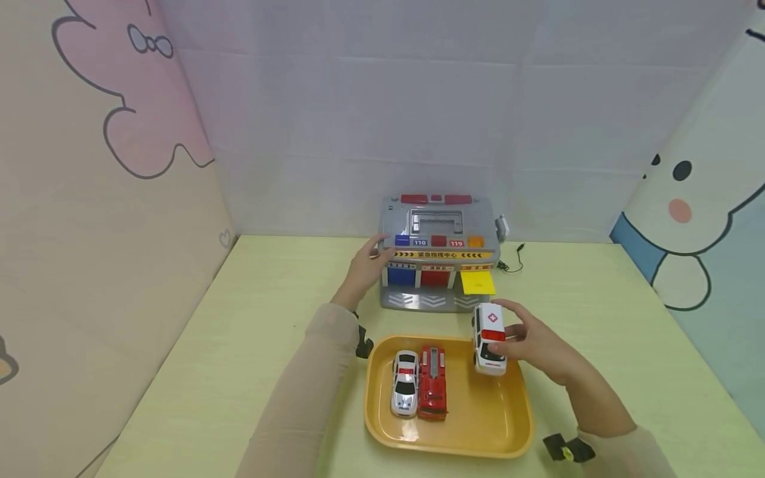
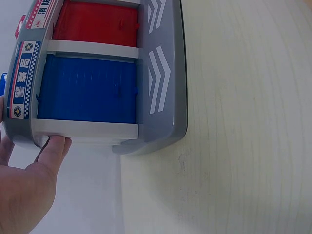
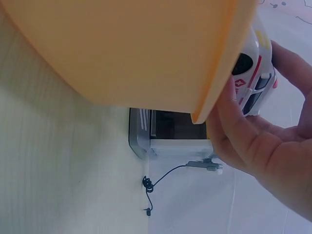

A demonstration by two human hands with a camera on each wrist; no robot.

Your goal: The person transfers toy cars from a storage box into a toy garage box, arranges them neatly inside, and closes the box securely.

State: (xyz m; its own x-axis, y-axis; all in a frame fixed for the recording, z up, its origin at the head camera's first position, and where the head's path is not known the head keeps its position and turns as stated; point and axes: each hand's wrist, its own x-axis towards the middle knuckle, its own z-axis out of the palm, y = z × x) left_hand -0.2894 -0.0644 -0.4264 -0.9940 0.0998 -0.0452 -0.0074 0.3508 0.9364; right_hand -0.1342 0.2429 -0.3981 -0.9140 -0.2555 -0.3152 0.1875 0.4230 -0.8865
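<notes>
My right hand [image 1: 540,345] holds a white toy ambulance [image 1: 493,325] by its side, thumb and fingers around it. The ambulance has a red cross on its roof and overlaps the back right rim of the yellow tray [image 1: 520,445]. My left hand [image 1: 363,269] grips the left front corner of a grey toy emergency station [image 1: 484,222]. In the left wrist view, fingertips [image 2: 56,142] press the station's side beside the blue door [image 2: 87,90]. The red door [image 1: 435,277] is down; the yellow door [image 1: 478,283] at the right bay is raised outward.
In the tray lie a white toy police car [image 1: 405,385] and a red toy fire truck [image 1: 433,385], side by side. A thin black cable [image 1: 515,264] lies right of the station. Behind stands a white cloth-covered wall [image 1: 358,119]; cartoon-printed panels [image 1: 687,199] flank the table [image 1: 269,299].
</notes>
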